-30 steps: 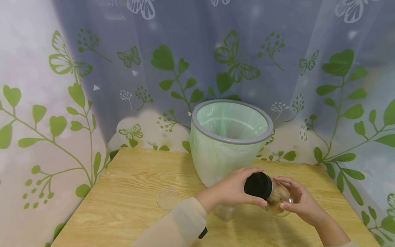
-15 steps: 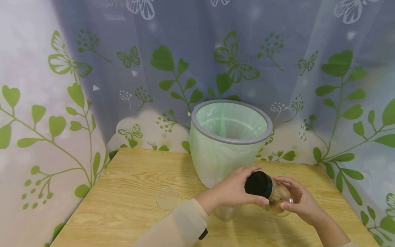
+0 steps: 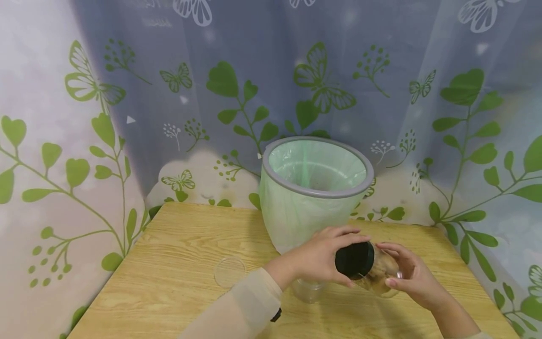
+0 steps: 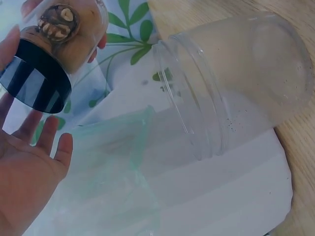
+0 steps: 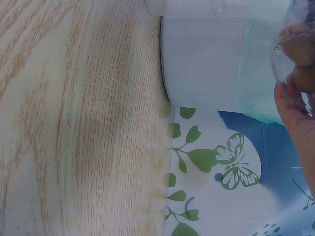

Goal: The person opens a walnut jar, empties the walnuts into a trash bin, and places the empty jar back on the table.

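Over the table's front right, both hands hold a clear jar (image 3: pixel 378 273) with round brown walnuts inside, tilted with its black lid (image 3: pixel 354 260) toward the left. My left hand (image 3: pixel 311 258) has its thumb and fingers around that lid; the left wrist view shows several of these fingers spread below it. At the jar's base end, my right hand (image 3: pixel 417 278) grips the clear side between thumb and fingers. A cracked walnut (image 4: pixel 59 23) shows its pale kernel through the wall. Below my left wrist stands a second clear jar (image 4: pixel 236 83), lidless, its mouth threaded.
A bin (image 3: pixel 319 192) with a grey rim and pale green liner stands at the back of the wooden table (image 3: pixel 182 245). Left of my left forearm lies a clear round disc (image 3: pixel 230 272). A patterned curtain (image 3: pixel 254 70) hangs close behind the table.
My left hand's fingers and thumb have shifted around the black lid, and the wrist has turned slightly. My right hand and the jar stay nearly in place.
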A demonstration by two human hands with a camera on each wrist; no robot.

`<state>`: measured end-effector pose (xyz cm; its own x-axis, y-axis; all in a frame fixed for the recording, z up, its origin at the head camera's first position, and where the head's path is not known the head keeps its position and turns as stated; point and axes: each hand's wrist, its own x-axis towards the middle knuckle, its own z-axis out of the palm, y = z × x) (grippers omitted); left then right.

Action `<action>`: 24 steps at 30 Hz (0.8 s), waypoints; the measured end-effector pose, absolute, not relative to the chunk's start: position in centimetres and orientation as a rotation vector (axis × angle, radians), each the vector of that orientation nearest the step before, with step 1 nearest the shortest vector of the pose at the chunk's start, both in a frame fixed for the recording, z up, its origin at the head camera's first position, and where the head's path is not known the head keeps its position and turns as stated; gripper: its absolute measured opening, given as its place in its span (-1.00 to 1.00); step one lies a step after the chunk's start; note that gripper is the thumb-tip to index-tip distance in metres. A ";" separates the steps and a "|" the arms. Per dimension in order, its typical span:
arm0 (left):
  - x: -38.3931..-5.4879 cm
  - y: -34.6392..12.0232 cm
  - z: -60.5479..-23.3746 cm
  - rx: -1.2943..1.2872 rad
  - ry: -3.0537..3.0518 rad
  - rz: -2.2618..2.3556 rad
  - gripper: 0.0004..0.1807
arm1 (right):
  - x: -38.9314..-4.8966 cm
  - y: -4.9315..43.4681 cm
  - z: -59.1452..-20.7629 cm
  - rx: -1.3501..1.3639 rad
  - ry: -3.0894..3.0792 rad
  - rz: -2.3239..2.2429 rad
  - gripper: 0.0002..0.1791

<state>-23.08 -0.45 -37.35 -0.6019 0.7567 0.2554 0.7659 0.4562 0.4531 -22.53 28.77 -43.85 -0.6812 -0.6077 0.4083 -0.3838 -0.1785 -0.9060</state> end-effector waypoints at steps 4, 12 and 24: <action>-23.1 -0.5 -37.3 -1.403 -2.671 -0.831 0.08 | -22.6 28.8 -43.8 -1.159 1.855 -1.982 -0.30; -23.2 -0.5 -37.5 -1.366 -2.721 -0.882 0.03 | -22.6 28.7 -43.8 -1.161 1.859 -1.989 -0.30; -22.7 -0.3 -37.6 -1.181 -2.823 -0.903 -0.02 | -22.8 28.6 -43.8 -1.182 1.820 -1.986 -0.30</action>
